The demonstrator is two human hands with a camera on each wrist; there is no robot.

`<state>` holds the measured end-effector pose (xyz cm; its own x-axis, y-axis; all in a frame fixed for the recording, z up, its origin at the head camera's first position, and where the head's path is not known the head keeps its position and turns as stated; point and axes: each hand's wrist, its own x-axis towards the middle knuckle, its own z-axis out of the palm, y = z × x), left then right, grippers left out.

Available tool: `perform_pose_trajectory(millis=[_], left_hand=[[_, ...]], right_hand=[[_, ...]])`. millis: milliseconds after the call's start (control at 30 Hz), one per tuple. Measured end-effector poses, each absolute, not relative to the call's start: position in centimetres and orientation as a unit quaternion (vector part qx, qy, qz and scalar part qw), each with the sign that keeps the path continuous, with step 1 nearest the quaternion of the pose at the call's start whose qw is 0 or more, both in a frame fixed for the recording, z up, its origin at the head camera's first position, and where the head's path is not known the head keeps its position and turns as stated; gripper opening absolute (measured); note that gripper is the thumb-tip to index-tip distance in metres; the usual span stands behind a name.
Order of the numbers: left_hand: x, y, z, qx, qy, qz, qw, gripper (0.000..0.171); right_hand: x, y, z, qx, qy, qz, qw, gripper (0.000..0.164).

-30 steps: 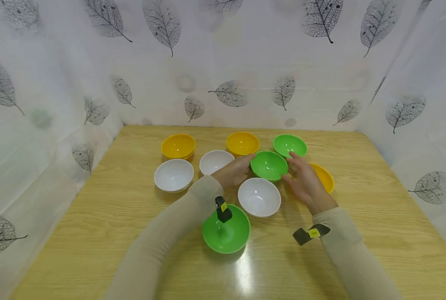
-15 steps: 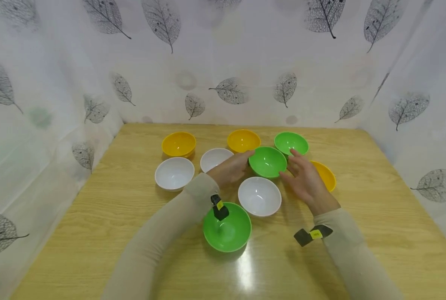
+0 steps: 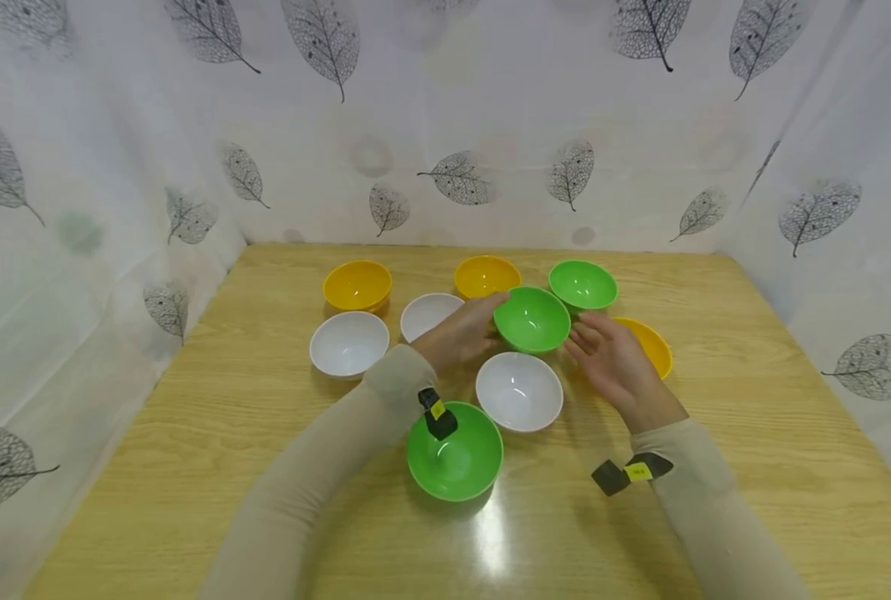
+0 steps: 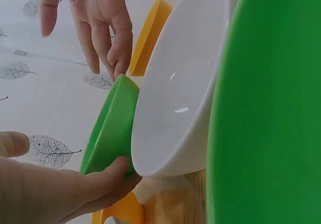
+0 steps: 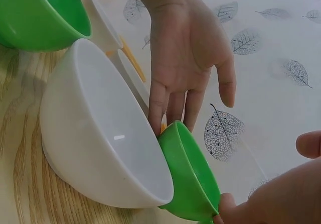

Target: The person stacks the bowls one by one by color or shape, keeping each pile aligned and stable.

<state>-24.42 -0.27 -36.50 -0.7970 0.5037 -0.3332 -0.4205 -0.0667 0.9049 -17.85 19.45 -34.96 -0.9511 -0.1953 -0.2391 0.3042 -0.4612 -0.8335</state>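
A green bowl [image 3: 532,320] stands between my two hands, right of the middle. My left hand [image 3: 460,333] touches its left side with extended fingers, the thumb held apart from it, as the right wrist view shows. On the opposite side my right hand [image 3: 608,362] lays its fingertips against the outer wall, thumb clear of the rim [image 4: 98,30]. Just in front sits a white bowl [image 3: 518,392], and nearer to me a larger green bowl [image 3: 455,454]. Behind the bowl between my hands is another green bowl [image 3: 583,285]. Whether the touched bowl is off the table cannot be told.
To the left are a yellow bowl [image 3: 357,286] and a white bowl [image 3: 349,344]. Another white bowl [image 3: 428,315] is partly behind my left hand, near a yellow bowl [image 3: 487,276]. My right hand partly covers a yellow bowl [image 3: 649,348]. A leaf-patterned curtain [image 3: 302,200] borders the wooden table [image 3: 212,400].
The green bowl between my hands has shifted slightly left and away from me. My right fingers have dropped lower along its side. The view has tilted slightly.
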Motion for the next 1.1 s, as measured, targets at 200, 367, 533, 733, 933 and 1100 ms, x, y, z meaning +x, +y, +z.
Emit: perform_pose_trajectory(millis=[200, 367, 533, 733, 933, 1100], left_hand=[[-24.2, -0.3, -35.9, -0.027, 0.589, 0.750, 0.301, 0.039], [-24.1, -0.5, -35.6, -0.020, 0.603, 0.743, 0.290, 0.038], [-23.8, -1.1, -35.3, 0.065, 0.618, 0.725, 0.296, 0.040], [-23.7, -1.9, -34.4, 0.109, 0.672, 0.674, 0.287, 0.043], [-23.7, -1.9, -33.6, 0.065, 0.689, 0.660, 0.293, 0.042], [-23.5, -2.2, -33.3, 0.104, 0.689, 0.653, 0.297, 0.037]], right_hand=[[-17.6, 19.5, -34.8, 0.061, 0.507, -0.849, 0.137, 0.059], [-17.4, 19.4, -34.8, 0.047, 0.541, -0.831, 0.124, 0.056], [-17.0, 19.4, -35.2, 0.019, 0.574, -0.811, 0.110, 0.068], [-16.8, 19.3, -36.2, 0.001, 0.636, -0.767, 0.083, 0.082], [-16.7, 19.0, -37.0, 0.000, 0.652, -0.758, 0.035, 0.083], [-16.7, 18.7, -37.3, 0.012, 0.676, -0.737, -0.023, 0.083]])
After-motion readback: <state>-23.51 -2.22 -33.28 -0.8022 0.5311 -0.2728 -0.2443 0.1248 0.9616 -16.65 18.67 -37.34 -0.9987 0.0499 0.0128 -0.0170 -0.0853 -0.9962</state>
